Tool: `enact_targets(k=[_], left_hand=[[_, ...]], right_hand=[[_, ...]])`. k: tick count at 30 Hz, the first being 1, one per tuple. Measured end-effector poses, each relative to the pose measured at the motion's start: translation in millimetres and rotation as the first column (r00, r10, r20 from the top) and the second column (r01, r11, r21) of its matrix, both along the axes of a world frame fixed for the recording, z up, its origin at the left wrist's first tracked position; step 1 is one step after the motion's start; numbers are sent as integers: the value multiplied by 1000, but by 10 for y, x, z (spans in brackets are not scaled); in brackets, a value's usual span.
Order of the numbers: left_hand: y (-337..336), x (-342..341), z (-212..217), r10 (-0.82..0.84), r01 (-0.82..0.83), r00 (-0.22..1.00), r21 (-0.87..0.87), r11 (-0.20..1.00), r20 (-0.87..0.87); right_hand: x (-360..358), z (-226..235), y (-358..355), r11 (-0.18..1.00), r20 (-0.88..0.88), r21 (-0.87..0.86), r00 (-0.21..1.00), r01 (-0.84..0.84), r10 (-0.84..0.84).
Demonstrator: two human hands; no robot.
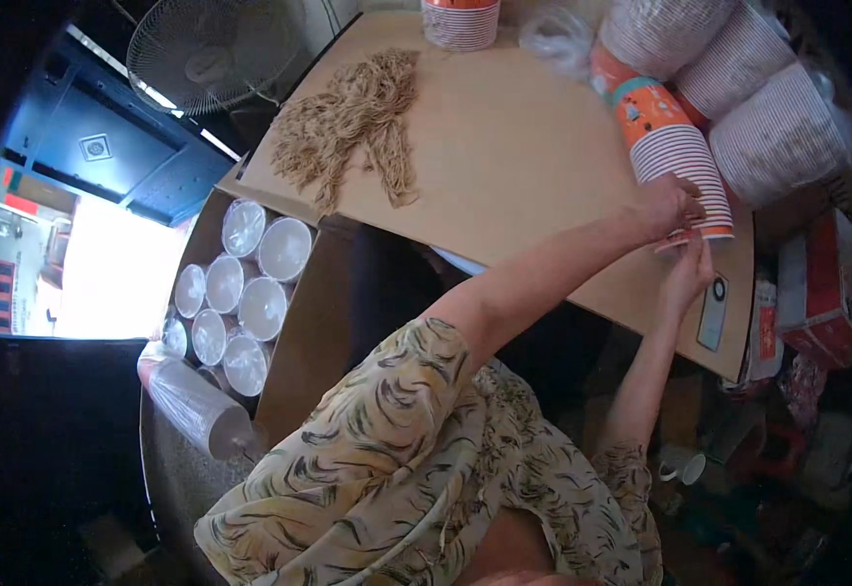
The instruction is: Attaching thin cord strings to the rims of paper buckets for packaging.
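A long stack of paper cups (678, 156), white-striped by its rims with an orange printed end, lies along the right side of the table. My left hand (662, 207) is closed at the stack's near left side, its fingers curled against the rims. Just below it, my right hand (688, 278) reaches up with fingers pinched together near the stack's open end. A thin pale orange-edged piece shows between the two hands. What exactly the fingers grip is too small to make out.
A heap of tan strands (358, 122) lies on the tabletop (504, 146). Bagged cup stacks (778, 127) pile up at far right; clear plastic (558, 39) lies beside them. A phone-like flat object (712, 317) rests by the edge. An open carton (294, 322) holds several wrapped stacks. A fan (206, 59) stands behind.
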State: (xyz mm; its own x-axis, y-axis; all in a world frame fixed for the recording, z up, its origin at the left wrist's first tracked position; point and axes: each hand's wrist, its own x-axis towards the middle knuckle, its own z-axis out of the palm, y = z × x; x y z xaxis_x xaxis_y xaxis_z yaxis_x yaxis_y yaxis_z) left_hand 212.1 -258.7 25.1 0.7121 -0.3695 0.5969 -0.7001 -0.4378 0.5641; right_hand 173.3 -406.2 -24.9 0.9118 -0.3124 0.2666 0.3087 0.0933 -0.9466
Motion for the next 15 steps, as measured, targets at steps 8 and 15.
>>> enact_targets(k=[8,15], left_hand=[[141,-134,-199,-7,9,994,17,1000,-110],[1585,-1350,-739,251,-252,933,30,967,-258]], right_hand=[[-1315,288,-361,628,153,-656,888,419,-433],[-1970,940,407,649,65,-752,993,115,-100]])
